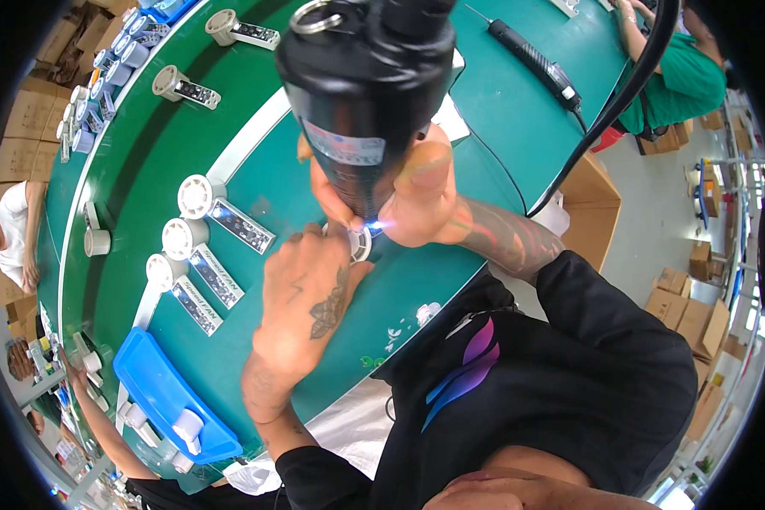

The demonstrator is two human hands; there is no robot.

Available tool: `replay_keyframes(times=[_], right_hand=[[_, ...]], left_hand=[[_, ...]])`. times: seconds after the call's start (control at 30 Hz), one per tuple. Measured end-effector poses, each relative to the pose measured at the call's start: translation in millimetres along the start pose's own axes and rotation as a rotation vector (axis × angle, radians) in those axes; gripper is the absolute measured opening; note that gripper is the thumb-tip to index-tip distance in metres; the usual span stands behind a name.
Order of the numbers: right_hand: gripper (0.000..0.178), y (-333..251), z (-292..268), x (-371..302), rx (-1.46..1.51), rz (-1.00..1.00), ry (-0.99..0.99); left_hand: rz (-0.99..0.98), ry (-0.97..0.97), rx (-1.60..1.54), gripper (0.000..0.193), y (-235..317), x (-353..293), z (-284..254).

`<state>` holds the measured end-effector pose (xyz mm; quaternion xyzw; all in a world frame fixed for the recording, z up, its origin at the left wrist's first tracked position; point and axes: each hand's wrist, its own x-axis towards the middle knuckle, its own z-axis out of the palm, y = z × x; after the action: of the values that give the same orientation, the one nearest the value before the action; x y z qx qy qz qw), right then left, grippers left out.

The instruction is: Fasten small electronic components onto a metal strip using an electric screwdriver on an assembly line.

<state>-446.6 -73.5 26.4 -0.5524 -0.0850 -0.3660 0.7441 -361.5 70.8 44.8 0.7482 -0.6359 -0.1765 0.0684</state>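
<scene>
My right hand (421, 191) is closed around a large black electric screwdriver (361, 102), which stands upright, tip down, with a bright light shining near the tip. Under that tip lies a small white handheld fan (361, 246), mostly covered by my hands. My left hand (302, 293) presses the fan against the green table, its fingers curled over it. Whether the tip sits on a screw is hidden. Left of my left hand, white handheld fans with exposed circuit boards in their handles lie in a row: a far one (197, 197), a middle one (183, 240) and a near one (166, 270).
A green conveyor belt (127, 195) carries more fans, one at the top (223, 28). A blue tray (157, 374) holds a white part. Another screwdriver (531, 64) lies at far right, near a cardboard box (591, 204). Co-workers, one in a green shirt (680, 81), are nearby.
</scene>
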Motion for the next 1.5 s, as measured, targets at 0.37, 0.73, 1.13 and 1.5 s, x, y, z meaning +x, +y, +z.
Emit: replay_keyframes(times=[0.37, 0.73, 1.13, 1.5], right_hand=[[0.091, -53, -42, 17, -0.147, -0.155, 0.133], [0.085, -58, -40, 30, -0.383, -0.097, 0.206], [0.116, -34, 10, 10, -0.271, 0.151, 0.199], [0.12, -20, 12, -6, -0.18, 0.16, 0.239]], left_hand=[[-0.026, 0.029, 0.003, 0.06, 3, 3, 2], [-0.065, -0.025, -0.025, 0.066, 6, 7, -1], [0.068, 0.064, 0.008, 0.057, -2, 3, -5], [-0.004, 0.055, -0.066, 0.039, -1, 0, 3]])
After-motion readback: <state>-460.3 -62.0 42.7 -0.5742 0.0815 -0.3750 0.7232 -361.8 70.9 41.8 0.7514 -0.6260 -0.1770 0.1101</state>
